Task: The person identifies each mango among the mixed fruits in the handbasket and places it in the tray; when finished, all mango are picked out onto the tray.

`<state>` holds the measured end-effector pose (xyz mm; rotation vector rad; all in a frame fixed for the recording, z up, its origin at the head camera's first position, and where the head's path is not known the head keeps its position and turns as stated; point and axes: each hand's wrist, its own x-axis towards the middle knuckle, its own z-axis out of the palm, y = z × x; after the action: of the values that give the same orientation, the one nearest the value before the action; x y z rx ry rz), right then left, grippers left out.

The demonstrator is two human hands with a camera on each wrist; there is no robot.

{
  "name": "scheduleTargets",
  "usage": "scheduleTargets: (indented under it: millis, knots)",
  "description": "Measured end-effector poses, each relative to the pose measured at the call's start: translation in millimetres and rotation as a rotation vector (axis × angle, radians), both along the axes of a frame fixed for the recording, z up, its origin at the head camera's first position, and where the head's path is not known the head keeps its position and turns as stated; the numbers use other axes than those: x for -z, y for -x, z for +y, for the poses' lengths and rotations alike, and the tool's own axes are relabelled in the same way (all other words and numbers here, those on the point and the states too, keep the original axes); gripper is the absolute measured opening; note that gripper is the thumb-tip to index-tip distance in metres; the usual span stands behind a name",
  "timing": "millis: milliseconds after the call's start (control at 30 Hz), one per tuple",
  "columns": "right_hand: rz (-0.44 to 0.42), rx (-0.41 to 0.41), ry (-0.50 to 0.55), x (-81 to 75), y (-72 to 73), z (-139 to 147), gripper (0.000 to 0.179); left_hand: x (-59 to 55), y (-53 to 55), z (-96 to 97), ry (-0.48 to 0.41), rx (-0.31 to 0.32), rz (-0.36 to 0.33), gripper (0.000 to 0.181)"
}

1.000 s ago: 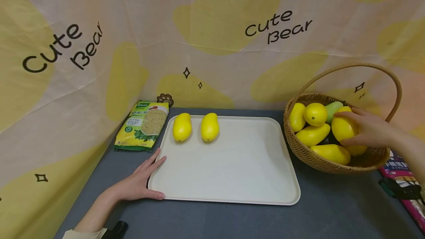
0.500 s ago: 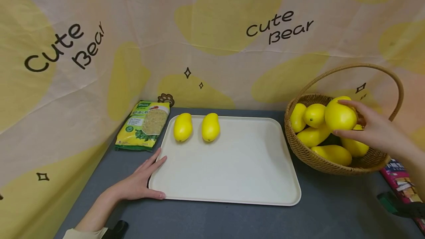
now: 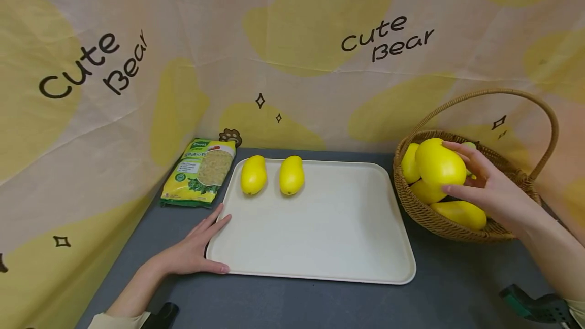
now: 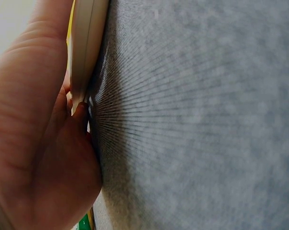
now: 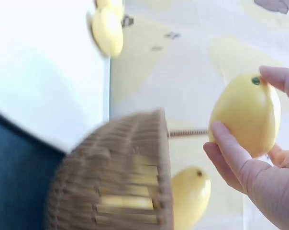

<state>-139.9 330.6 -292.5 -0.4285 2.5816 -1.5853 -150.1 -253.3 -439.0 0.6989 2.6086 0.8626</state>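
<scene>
Taking the middle of the tray as my clock's centre, my left hand (image 3: 189,253) lies nearest, at about half past eight. Its fingers are straight and spread, resting along the rim with the thumb at the near corner; it grasps nothing. It has stayed there over the last second, and the tray (image 3: 315,232) lies flat on the grey table (image 3: 274,306).

Out towards two o'clock, my right hand (image 3: 498,187) holds a large yellow fruit (image 3: 440,165), fingers and thumb curled round its sides. A second ago it sat deep at the basket's right; now I have lifted it and brought it left, over the basket's tray side. From the right wrist it shows apart from the fruit below, so I judge the picking-out done, though it remains above the wicker basket (image 3: 425,220).

Other yellow fruits are in there, among them a long one (image 3: 459,215) near the front wall. Farther off on the tray, at ten and eleven o'clock, two yellow fruits (image 3: 253,175) (image 3: 291,175) stand side by side, apart, unmoved. Past the rim, between nine and ten, leans a yellow-green packet (image 3: 198,171), before the patterned cloth (image 3: 297,65).
</scene>
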Motion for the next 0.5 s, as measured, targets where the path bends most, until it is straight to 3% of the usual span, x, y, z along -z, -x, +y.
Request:
scheduleTargets:
  millis: [133, 300, 500]
  knots:
    - [-0.030, -0.043, 0.089, 1.6, -3.5, -17.0, 0.079, 0.7, 0.4, -1.4, 0.009, -0.004, -0.001, 0.109]
    - [-0.078, -0.031, 0.070, 5.3, -10.2, -42.2, 0.080, 2.5, 2.3, -2.5, 0.012, -0.005, 0.001, 0.110]
    - [-0.180, -0.062, 0.136, 16.1, -13.0, -72.1, 0.081, 5.7, 3.8, -4.4, 0.009, -0.004, 0.003, 0.111]
